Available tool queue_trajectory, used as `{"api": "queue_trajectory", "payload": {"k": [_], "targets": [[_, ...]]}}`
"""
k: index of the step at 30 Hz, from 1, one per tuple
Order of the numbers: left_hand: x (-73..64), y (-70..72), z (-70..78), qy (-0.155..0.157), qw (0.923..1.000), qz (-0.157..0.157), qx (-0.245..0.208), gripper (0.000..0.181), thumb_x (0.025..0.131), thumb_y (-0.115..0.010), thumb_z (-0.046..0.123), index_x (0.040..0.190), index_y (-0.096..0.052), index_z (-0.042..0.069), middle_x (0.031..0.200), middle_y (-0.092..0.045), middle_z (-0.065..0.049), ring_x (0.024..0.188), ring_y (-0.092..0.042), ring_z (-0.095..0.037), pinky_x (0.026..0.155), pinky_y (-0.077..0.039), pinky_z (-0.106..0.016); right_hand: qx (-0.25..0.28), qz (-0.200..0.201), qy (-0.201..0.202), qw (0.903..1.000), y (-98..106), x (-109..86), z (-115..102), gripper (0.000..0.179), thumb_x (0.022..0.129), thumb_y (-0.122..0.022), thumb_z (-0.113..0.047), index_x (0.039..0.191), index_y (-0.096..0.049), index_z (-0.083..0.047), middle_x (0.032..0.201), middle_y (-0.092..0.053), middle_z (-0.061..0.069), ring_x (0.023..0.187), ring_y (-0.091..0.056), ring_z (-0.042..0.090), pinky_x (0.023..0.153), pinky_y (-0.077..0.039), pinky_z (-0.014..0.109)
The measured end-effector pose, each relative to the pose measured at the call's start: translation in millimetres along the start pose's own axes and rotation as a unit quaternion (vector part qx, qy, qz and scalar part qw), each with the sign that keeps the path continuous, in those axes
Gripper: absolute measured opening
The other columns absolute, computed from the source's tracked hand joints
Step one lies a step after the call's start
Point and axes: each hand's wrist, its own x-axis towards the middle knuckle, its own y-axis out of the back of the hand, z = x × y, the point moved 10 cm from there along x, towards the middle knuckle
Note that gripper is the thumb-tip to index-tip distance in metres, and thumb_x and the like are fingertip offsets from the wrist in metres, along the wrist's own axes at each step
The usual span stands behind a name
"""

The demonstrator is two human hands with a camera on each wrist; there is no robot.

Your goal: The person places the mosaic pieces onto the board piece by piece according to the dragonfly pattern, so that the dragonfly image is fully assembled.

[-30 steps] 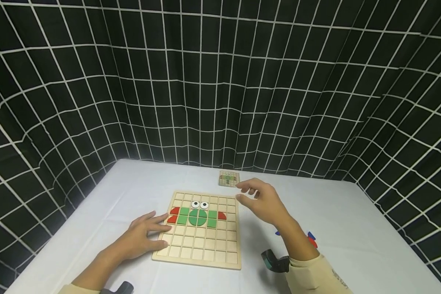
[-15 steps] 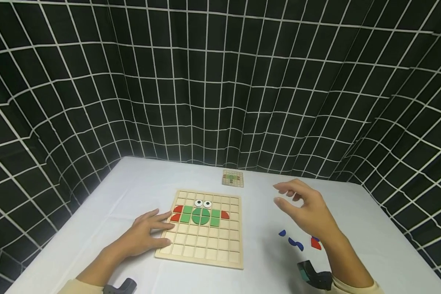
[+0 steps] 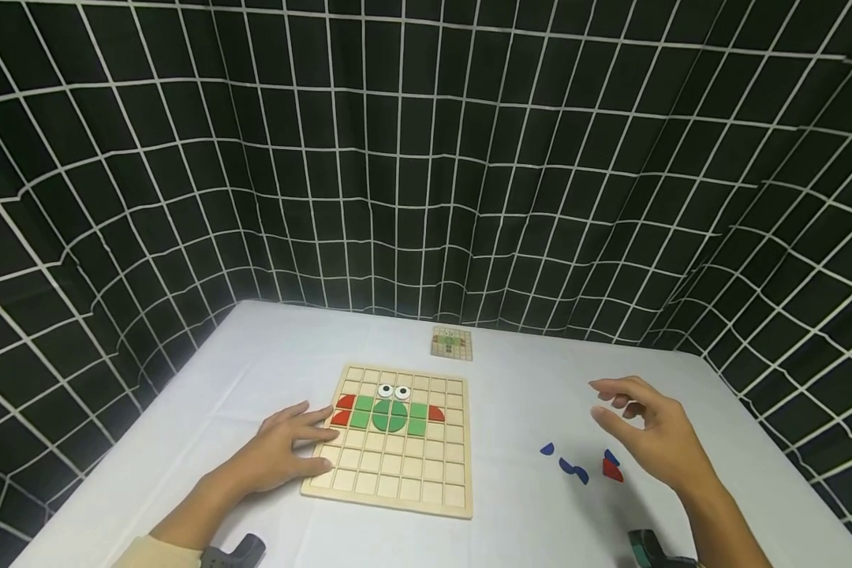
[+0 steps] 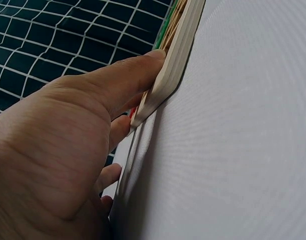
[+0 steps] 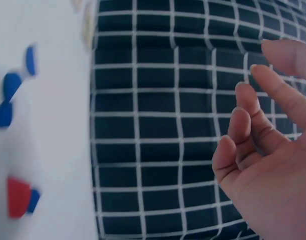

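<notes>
A wooden grid board (image 3: 397, 473) lies on the table, bearing a green circle (image 3: 390, 416) of quarter pieces, several green squares (image 3: 418, 411), red quarter pieces (image 3: 436, 413) and two round eye pieces (image 3: 402, 392). My left hand (image 3: 284, 450) rests at its left side, fingers spread over the edge; in the left wrist view the thumb touches the rim (image 4: 175, 65). My right hand (image 3: 656, 430) hovers over the table's right side, fingers loosely bent, holding nothing. Near it lie a red piece (image 3: 613, 470) and several blue pieces (image 3: 581, 474), also visible in the right wrist view.
Behind the board lies a small card (image 3: 451, 344) with a picture of a similar pattern. White cloth covers the table (image 3: 525, 379). A black curtain (image 3: 426, 158) with white grid lines surrounds its back and sides.
My right hand has moved right, from beside the board's upper right corner to near the loose pieces, uncovering them. The left hand stays on the board's edge. The head view has shifted slightly.
</notes>
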Motion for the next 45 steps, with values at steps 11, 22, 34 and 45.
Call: {"api": "queue_trajectory", "payload": {"k": [11,22,34,45], "targets": [[1.8,0.1,-0.2,-0.009,1.0000,0.000,-0.002,0.050,0.075,-0.076,0.051,0.115,-0.072,0.022,0.144,-0.048,0.002,0.139,-0.024,-0.039,0.105,-0.013,-0.068,-0.024,-0.025,-0.078,0.9964,-2,-24.6,61,0.020,0.088,-0.070,-0.007,0.107,-0.071,-0.009,0.088,-0.065,0.000,0.078,-0.053,0.009,0.065,-0.045,0.017],[1.2,0.0,-1.8,-0.003,1.0000,0.003,-0.005,0.049,0.074,-0.078,0.049,0.114,-0.073,0.023,0.143,-0.049,0.002,0.139,-0.024,-0.039,0.105,-0.012,-0.067,0.017,-0.118,-0.120,0.9855,-25,-48.6,107,0.022,0.085,-0.065,0.005,0.106,-0.069,-0.001,0.090,-0.067,0.004,0.079,-0.058,0.011,0.065,-0.047,0.026],[0.2,-0.5,-0.3,0.005,1.0000,-0.001,-0.005,0.049,0.073,-0.078,0.049,0.114,-0.073,0.022,0.143,-0.049,0.001,0.139,-0.023,-0.040,0.106,-0.011,-0.067,-0.027,-0.160,-0.166,0.9726,-40,-60.3,124,0.026,0.079,-0.074,-0.003,0.105,-0.070,-0.002,0.096,-0.068,0.004,0.082,-0.059,0.015,0.067,-0.050,0.027],[0.6,-0.5,-2.1,-0.001,0.9999,0.001,-0.013,0.048,0.073,-0.078,0.048,0.114,-0.073,0.022,0.142,-0.049,0.002,0.139,-0.024,-0.039,0.105,-0.012,-0.068,-0.096,-0.181,-0.170,0.9639,-46,-60.7,124,0.025,0.075,-0.083,-0.019,0.095,-0.070,-0.011,0.084,-0.053,0.000,0.077,-0.046,0.019,0.061,-0.040,0.030]]}}
